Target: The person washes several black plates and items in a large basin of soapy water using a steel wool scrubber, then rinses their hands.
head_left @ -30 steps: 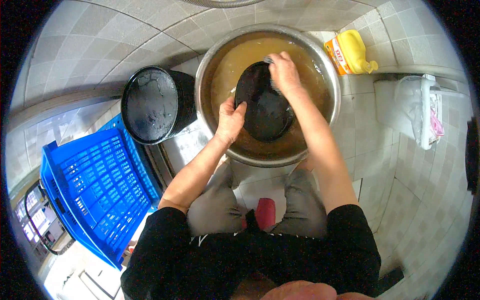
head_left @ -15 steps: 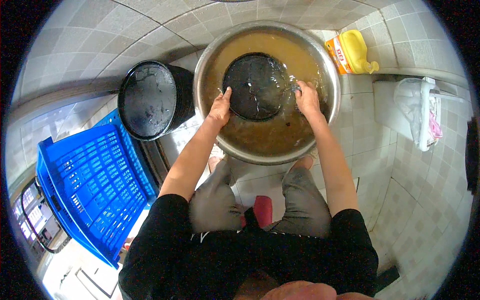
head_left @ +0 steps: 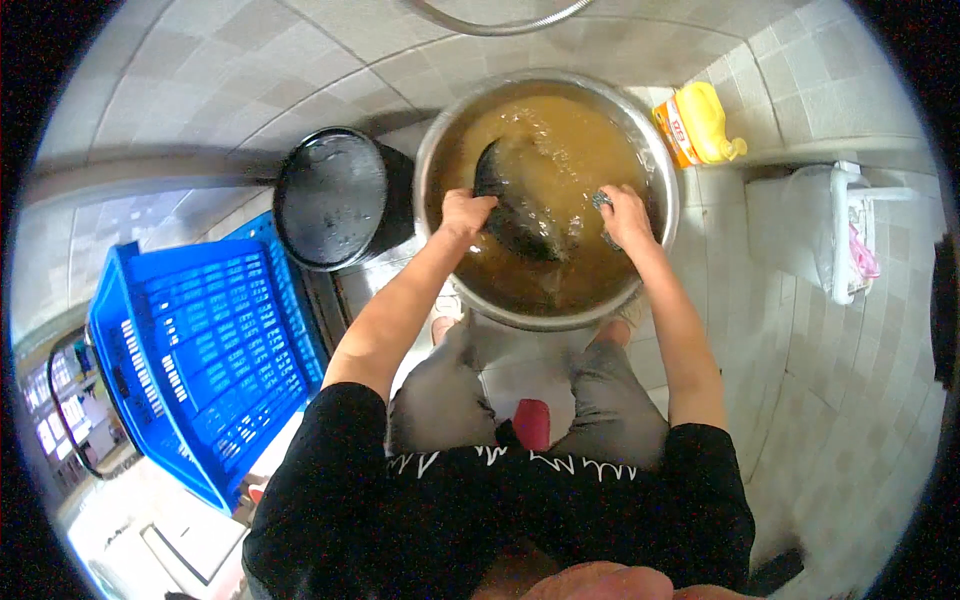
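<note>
A wide metal basin (head_left: pixel 424 175) full of murky brown water stands on the floor in front of me. My left hand (head_left: pixel 467 213) grips the left edge of a round black pan (head_left: pixel 500 208). The pan lies tilted, its right part hidden under the water. In the right half of the basin, my right hand (head_left: pixel 630 218) is closed around a grey metal scourer (head_left: pixel 602 199), apart from the visible part of the pan.
Left of the basin is a stack of round black pans (head_left: pixel 335 200). A blue plastic crate (head_left: pixel 215 340) stands nearer on the left. A yellow bottle (head_left: pixel 703 122) is by the back right wall, beyond a white lined bin (head_left: pixel 845 235). A hose (head_left: pixel 500 30) curves above the basin.
The pan, earlier lying nearly flat with its whole round face showing, has tilted and sunk on its right side. My right hand with the scourer has moved slightly nearer.
</note>
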`<move>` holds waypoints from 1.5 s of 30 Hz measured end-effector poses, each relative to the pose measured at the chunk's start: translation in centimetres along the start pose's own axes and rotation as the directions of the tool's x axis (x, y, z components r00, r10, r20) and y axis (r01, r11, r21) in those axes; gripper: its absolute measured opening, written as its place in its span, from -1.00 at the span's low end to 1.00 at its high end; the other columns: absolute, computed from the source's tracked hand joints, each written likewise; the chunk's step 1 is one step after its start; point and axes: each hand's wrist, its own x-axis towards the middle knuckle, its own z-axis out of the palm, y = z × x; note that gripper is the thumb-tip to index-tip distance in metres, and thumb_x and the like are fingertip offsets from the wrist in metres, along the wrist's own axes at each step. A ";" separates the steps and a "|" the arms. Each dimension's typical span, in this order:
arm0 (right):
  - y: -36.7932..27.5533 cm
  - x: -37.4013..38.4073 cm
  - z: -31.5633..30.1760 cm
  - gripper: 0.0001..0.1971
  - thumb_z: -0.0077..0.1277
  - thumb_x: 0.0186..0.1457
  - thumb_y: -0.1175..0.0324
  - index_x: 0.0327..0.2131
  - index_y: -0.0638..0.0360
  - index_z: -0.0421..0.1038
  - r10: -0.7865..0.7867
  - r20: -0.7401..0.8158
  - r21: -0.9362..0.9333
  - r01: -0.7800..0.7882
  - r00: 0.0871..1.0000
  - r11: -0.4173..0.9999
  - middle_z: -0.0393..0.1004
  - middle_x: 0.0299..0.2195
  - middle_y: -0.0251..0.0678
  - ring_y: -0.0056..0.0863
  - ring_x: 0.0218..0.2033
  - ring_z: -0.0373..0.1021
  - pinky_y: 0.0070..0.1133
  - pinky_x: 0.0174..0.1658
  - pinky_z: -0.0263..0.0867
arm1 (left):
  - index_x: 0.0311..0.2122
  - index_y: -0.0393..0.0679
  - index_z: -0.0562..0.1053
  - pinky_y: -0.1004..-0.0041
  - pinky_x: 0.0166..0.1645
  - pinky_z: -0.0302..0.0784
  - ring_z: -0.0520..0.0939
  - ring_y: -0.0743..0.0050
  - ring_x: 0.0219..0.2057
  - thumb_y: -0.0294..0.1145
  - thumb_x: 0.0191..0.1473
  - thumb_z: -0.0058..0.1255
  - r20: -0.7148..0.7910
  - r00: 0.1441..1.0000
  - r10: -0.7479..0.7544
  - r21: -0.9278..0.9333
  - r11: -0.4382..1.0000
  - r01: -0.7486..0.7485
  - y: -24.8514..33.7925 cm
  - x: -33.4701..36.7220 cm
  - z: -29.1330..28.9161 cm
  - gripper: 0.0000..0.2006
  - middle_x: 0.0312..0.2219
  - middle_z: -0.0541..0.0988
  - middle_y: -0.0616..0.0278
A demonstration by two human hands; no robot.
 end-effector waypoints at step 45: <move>-17.8 -7.3 -10.1 -0.72 0.01 -0.10 0.49 -0.22 0.18 0.40 -0.168 -0.073 -0.119 0.159 0.983 0.980 0.40 -0.27 -0.03 -0.09 -0.19 0.33 -0.38 -0.10 0.25 | -0.42 -0.44 0.41 0.33 -0.60 0.54 0.57 0.16 -0.66 -0.18 0.04 -0.07 -0.460 0.882 -0.099 -0.244 0.970 -0.019 2.0 -14.4 -19.1 -0.61 -0.57 0.53 -0.02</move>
